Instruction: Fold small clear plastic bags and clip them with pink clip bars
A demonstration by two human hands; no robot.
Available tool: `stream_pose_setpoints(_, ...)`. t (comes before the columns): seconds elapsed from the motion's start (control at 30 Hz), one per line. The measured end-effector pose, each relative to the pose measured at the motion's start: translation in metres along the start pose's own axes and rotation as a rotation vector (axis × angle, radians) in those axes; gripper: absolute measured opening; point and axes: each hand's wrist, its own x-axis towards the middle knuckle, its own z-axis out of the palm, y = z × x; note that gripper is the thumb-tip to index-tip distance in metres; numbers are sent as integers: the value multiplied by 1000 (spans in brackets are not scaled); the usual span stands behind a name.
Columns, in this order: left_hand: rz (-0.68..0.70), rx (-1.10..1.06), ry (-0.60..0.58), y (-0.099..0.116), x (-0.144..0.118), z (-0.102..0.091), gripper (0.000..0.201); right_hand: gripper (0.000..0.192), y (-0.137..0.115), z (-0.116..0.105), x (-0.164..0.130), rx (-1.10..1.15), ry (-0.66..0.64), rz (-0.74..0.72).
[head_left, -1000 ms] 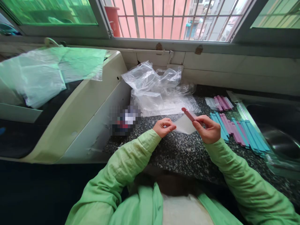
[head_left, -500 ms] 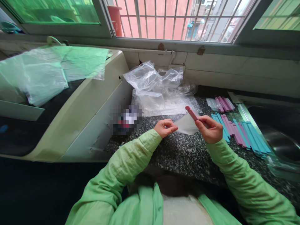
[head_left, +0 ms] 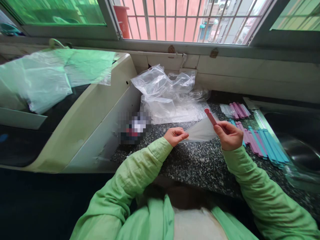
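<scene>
My left hand pinches one end of a small clear plastic sleeve above the speckled granite counter. My right hand grips a pink flat stick and also holds the sleeve's other end; the stick points up and to the left. The sleeve is stretched between both hands. Just right of my right hand lies a row of several blue and pink sticks on the counter.
A heap of clear plastic bags lies at the back by the wall. A small packet of pink sticks sits at the back right. A steel sink is on the right, a cream appliance on the left.
My right hand has moved right and slightly up with the pink stick, pulling the sleeve out longer between the hands. My left hand stays almost in place.
</scene>
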Motion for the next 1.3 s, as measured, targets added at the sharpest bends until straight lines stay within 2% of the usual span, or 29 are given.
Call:
stream_pose_setpoints(0.4, -45, -60, -1, -3, 0, 1, 54, 22, 0, 0, 0, 3, 30, 14)
stream_pose_setpoints(0.7, -58, -33, 21, -7, 0, 0, 56, 24, 8, -9, 12, 35, 184, 58)
stream_pose_setpoints(0.83, -60, -9, 28, -7, 0, -1, 57, 22, 6, -11, 14, 76, 204, 80)
stream_pose_setpoints(1.13, -93, -12, -6, -7, -1, -1, 57, 17, 8, -12, 16, 52, 212, 59)
stream_pose_setpoints(1.3, -103, -26, -55, -7, -2, 0, 58, 19, 4, -11, 16, 76, 249, 94)
